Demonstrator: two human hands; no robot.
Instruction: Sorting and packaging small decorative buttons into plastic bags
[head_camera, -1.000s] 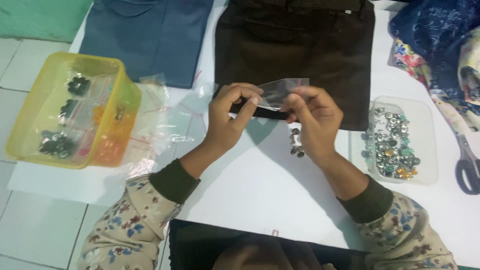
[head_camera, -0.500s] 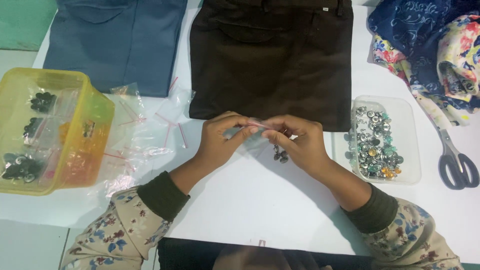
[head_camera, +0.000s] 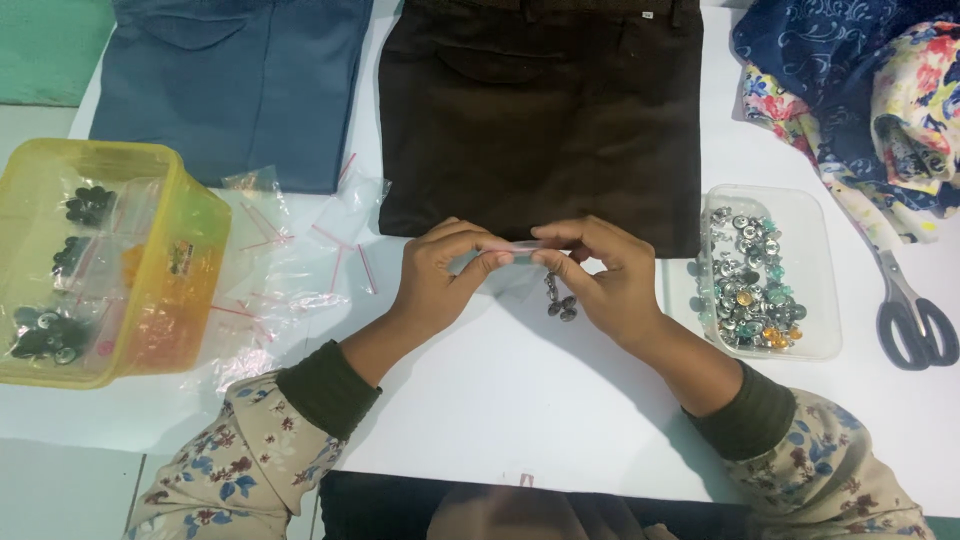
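Both hands pinching small clear bag (head_camera: 520, 247), wrists angled inward

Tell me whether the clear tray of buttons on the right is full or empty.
Partly full: the clear tray holds a loose heap of metal buttons, with bare floor showing at its far end.

Both my forearms come in from the bottom corners, elbows out, wrists angled in twd each other. My left hand (head_camera: 432, 275) and right hand (head_camera: 600, 275) meet in the middle, fingertips nearly touching, thumb + index pinched on each, other fingers curled under, palms facing each other.
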